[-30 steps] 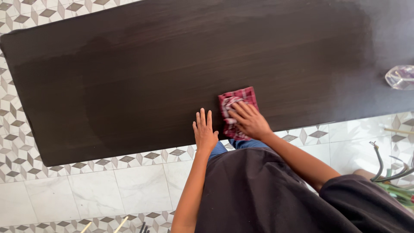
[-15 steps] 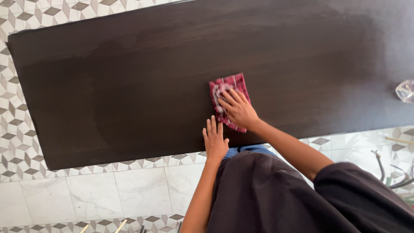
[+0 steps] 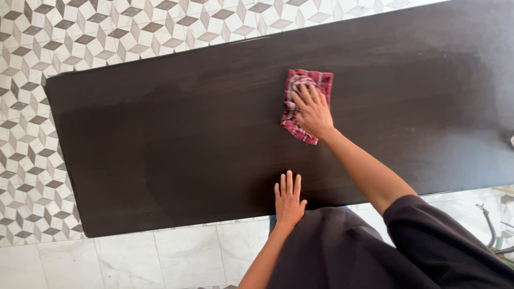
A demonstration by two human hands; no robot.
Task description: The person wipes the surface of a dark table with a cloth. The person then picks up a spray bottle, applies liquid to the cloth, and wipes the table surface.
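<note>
on the dark table (image 3: 160, 150), right hand (image 3: 311, 112) presses a red cloth (image 3: 308, 88) (fingers spread), left hand (image 3: 289, 199) flat

It looked like a room in a home. A long dark wooden table (image 3: 187, 139) stood on a floor of patterned grey and white tiles (image 3: 32, 155) at the left and far side, with plain marble-look tiles (image 3: 134, 259) along the near edge.

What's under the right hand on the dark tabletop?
A red plaid cloth lies crumpled under the right hand, flat on the dark tabletop. The palm and fingers cover the cloth's middle, and whatever surface lies beneath it is hidden. The left hand rests bare on the wood.
</note>
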